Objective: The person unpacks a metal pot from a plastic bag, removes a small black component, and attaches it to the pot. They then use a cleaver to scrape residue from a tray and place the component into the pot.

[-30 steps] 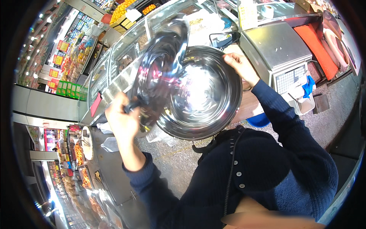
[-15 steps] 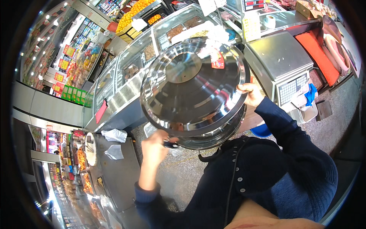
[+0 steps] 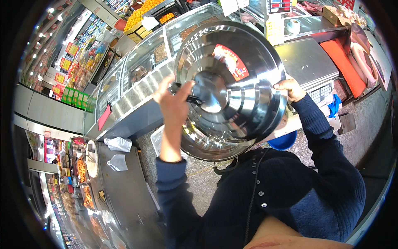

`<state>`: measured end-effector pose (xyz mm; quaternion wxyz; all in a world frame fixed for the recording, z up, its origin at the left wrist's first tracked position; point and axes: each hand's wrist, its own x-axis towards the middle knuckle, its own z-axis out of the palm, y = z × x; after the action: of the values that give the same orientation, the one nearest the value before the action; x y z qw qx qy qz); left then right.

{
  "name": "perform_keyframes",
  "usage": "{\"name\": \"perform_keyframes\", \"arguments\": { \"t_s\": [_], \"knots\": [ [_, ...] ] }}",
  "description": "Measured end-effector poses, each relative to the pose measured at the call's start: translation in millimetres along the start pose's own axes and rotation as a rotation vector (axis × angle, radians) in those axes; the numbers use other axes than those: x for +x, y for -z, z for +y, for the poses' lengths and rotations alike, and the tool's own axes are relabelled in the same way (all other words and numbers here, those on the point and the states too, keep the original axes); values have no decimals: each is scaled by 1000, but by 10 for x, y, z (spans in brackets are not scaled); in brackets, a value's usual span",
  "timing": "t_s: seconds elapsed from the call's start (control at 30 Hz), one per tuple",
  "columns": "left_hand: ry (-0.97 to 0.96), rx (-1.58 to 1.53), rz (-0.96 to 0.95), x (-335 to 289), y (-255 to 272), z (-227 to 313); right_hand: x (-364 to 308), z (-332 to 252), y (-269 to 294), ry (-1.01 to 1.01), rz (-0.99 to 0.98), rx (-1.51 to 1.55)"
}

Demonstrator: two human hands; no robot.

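Note:
A large shiny metal pot lid (image 3: 253, 112) with stepped rings and a red label is tilted in front of me. My right hand (image 3: 292, 88) is closed on its right rim, thumb on the near face. My left hand (image 3: 176, 97), slightly blurred, pinches a black lid handle (image 3: 193, 99) at the flat round centre of the lid. Whether the handle is fixed to the lid, I cannot tell. Beneath the lid sits a shiny metal pot (image 3: 207, 149), its inside partly visible at the lower left and the rest hidden.
Beyond the lid runs a glass display case (image 3: 137, 68). A metal scale (image 3: 309, 62) stands at the right beside a red board (image 3: 342, 62). A blue basin (image 3: 284, 141) is on the floor. At left is a grey table (image 3: 124, 182) with white bags (image 3: 118, 144).
The lid has turned and tilted up, moving right and away from the pot, so the pot's inside shows. My left hand has risen from the near rim to the lid's centre with the black handle.

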<state>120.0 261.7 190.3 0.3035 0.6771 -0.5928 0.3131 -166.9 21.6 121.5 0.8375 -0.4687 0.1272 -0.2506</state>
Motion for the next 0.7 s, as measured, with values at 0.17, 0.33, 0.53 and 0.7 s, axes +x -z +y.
{"name": "perform_keyframes", "arguments": {
  "t_s": [0.17, 0.33, 0.53, 0.7],
  "knots": [
    [208, -149, -133, -521, -514, 348, -115, 211, -79, 170, 153, 84],
    [417, -558, -62, -718, -548, 551, -256, 470, -101, 81, 193, 95],
    [624, -693, 70, -460, -673, 633, -479, 894, -376, 134, 169, -158],
    [832, -902, -37, -459, -759, 702, -914, 1082, -575, -23, 289, 292]
  ]
}}
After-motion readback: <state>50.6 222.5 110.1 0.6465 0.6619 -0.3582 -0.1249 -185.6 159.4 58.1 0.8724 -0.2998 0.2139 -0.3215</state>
